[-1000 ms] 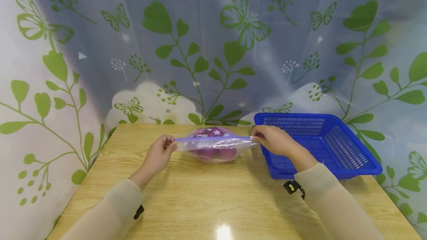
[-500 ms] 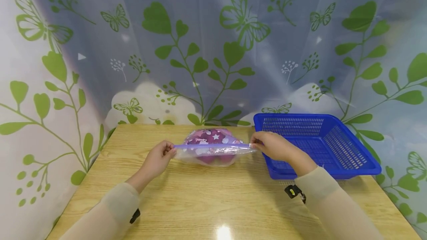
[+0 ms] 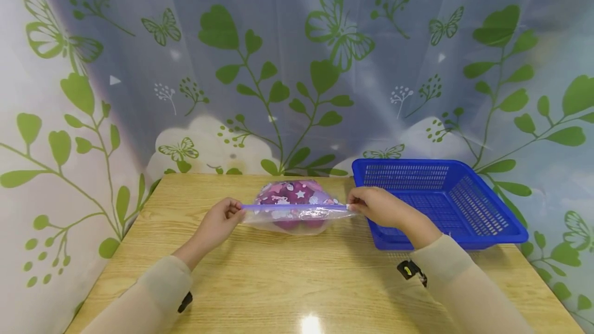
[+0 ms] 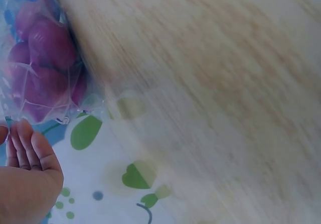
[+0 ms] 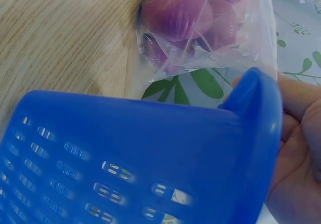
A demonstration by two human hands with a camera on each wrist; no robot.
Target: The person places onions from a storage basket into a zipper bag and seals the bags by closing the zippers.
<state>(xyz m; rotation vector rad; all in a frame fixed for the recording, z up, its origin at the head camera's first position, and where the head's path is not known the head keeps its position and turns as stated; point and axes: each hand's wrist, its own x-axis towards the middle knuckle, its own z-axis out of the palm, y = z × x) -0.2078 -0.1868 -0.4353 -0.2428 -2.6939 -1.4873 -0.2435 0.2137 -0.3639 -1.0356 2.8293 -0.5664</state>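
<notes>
A clear zip bag [image 3: 311, 214] with a purple strip along its top edge stands at the middle of the table, its front printed with stars and other figures. Inside it are several purple-red onions [image 5: 176, 14], which also show in the left wrist view as round onions [image 4: 51, 43]. My left hand [image 3: 221, 219] pinches the left end of the strip. At the other end, my right hand [image 3: 378, 206] pinches the strip by a small white piece, probably the slider. The strip is stretched straight between both hands. In the right wrist view the basket partly hides the right fingers.
A blue plastic basket [image 3: 503, 205] with slotted walls stands on the right of the wooden table [image 3: 260, 277], close beside and partly under my right forearm. A curtain [image 3: 287, 92] printed with leaves and butterflies hangs behind the table.
Both hands have come slightly lower and nearer to me, bringing the bag's strip with them. More of the printed front shows above the strip. The basket has stayed in place.
</notes>
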